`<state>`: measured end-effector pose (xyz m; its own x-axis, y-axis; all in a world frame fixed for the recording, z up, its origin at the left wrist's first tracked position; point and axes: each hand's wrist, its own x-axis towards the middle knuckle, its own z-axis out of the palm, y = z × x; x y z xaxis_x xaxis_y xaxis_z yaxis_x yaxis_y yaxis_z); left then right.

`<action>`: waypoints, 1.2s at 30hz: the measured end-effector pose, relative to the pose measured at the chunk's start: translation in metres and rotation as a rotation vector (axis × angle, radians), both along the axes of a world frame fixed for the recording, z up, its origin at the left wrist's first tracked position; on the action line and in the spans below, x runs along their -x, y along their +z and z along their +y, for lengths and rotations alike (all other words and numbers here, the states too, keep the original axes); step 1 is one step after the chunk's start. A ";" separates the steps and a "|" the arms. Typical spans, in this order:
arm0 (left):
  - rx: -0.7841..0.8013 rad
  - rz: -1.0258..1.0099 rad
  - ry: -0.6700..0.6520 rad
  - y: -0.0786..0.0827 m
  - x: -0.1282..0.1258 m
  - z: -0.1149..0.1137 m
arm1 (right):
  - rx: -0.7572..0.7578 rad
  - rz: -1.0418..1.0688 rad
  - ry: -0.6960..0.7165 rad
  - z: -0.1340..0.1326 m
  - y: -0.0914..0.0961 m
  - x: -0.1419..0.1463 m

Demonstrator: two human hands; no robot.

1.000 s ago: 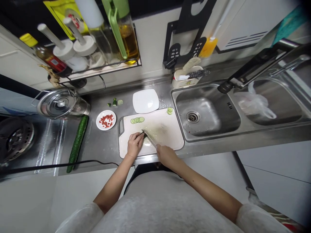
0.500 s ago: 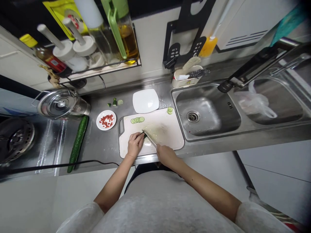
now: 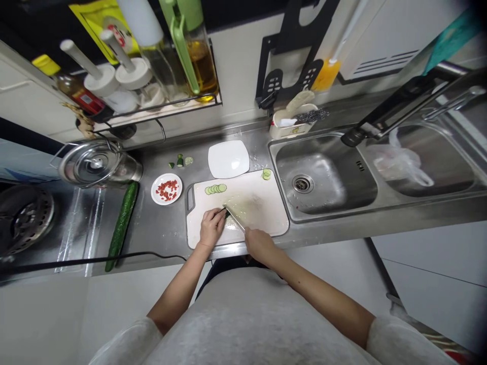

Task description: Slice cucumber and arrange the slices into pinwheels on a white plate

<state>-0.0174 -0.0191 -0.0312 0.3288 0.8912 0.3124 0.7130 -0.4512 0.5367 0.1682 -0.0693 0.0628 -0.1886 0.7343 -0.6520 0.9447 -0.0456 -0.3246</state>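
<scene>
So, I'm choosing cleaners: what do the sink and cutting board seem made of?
The sink looks like satin stainless steel: grey, with soft metallic glare. The cutting board is probably smooth white plastic, judging by its grainless face and grey rim.

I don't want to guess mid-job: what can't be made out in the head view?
All in the head view:
Green piece: partly covered by the left hand.
Knife: handle hidden in the right hand.
Plastic bag: contents obscured by its cloudy folds.
Stove burner: cut off by the left edge.

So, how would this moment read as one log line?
left fingers: holding dark green piece | right fingers: gripping knife | cutting board: overlapping pale green slices
</scene>
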 end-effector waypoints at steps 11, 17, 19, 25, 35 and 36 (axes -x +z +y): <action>0.001 -0.001 -0.003 0.001 0.000 0.000 | 0.017 -0.016 -0.019 0.000 -0.002 0.003; -0.005 -0.010 -0.004 0.000 0.000 0.000 | -0.010 -0.017 -0.010 -0.001 -0.010 0.005; -0.003 -0.010 -0.001 0.000 0.000 0.000 | -0.011 -0.019 -0.019 -0.001 -0.013 0.006; 0.018 -0.008 0.007 0.003 0.000 -0.001 | 0.000 -0.011 -0.044 -0.003 -0.022 0.008; 0.016 0.014 0.007 0.005 -0.003 -0.002 | -0.050 -0.026 -0.053 -0.008 -0.024 0.000; 0.016 0.022 0.012 0.005 -0.003 -0.003 | -0.061 -0.028 -0.056 -0.009 -0.024 -0.001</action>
